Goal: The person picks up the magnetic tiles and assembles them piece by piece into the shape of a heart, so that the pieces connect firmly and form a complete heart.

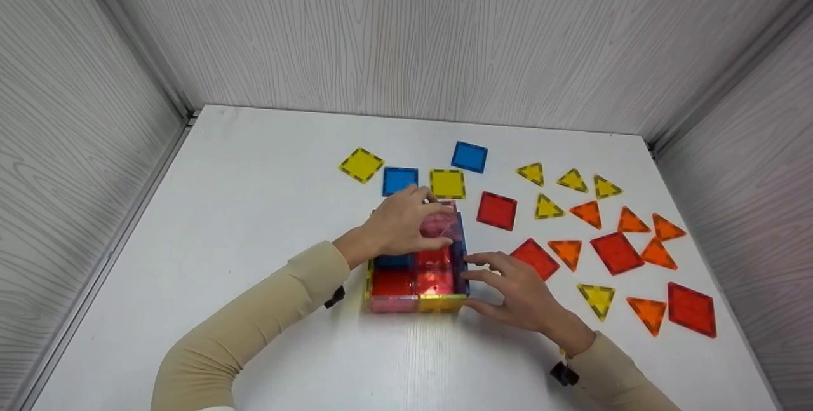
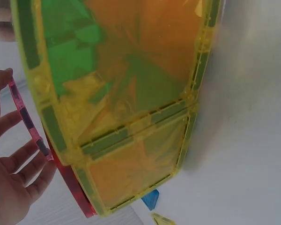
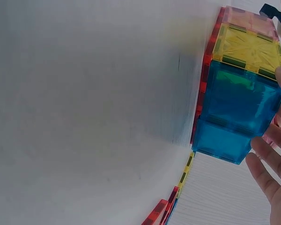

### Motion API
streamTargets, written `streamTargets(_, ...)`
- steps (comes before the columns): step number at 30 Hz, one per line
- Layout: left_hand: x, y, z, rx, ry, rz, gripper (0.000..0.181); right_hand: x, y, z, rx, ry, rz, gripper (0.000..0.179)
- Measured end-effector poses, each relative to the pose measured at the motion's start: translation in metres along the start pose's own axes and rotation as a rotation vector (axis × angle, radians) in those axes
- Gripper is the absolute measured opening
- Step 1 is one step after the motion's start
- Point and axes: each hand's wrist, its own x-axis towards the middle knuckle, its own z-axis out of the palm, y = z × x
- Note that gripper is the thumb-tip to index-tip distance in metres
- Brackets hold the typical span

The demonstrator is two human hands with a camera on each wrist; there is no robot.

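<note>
Head view: pinching pink tile (image 1: 439, 225) with left hand (image 1: 401, 222) at one o'clock on box (image 1: 438, 303), ideally steadying four o'clock lightly with right hand's (image 1: 517, 290) relaxed fingers.

Wrinkled beige sleeves (image 1: 254, 309), small black wrist cameras (image 1: 564, 373)

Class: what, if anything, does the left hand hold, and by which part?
The left hand holds a pink tile by two opposite edges, between thumb and fingers.
</note>
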Motion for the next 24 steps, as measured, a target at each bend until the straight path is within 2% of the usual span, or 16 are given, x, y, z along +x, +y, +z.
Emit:
streamTargets(4, 0.004, 0.005, 0.006, 0.004, -0.032, 0.019, 0.062, -0.002, 0.000, 0.001, 0.002, 0.018, -0.010, 0.047)
streamTargets(11, 0.005, 0.005, 0.013, 0.124, -0.059, 0.046, 0.057, -0.003, 0.002, 0.000, 0.010, 0.037, -0.029, 0.043)
streamTargets(15, 0.004, 0.004, 0.011, 0.121, -0.064, 0.055, 0.059, -0.002, 0.003, 0.001, 0.023, 0.044, -0.031, 0.044)
streamTargets(18, -0.002, -0.001, 0.009, 0.095, -0.061, 0.056, 0.063, -0.002, 0.002, 0.001, 0.056, 0.033, -0.007, 0.043)
streamTargets(24, -0.025, -0.016, 0.000, 0.029, -0.061, -0.014, 0.076, 0.002, 0.008, 0.000, 0.142, 0.025, 0.048, 0.039)
